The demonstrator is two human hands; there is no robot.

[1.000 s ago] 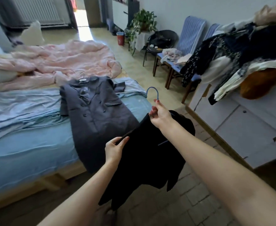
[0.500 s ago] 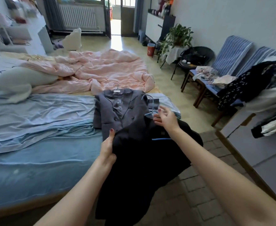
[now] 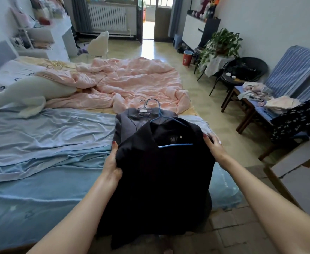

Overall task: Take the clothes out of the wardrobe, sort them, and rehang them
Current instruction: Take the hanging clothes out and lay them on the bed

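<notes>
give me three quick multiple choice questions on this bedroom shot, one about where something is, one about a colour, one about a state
1. Where does the black jacket lie?
A. on the grey jacket on the bed
B. on the striped chair
C. on the floor

2. What colour is the hanger inside the black jacket?
A. white
B. blue
C. red

3. What is the left hand doing?
A. hanging free
B. pointing at the plant
C. gripping the jacket's shoulder edge

Answers:
1 A, the grey jacket shows beneath it.
2 B, its hook and bar are blue.
3 C, fingers curl round the cloth; the right hand rests flat on the other shoulder.
</notes>
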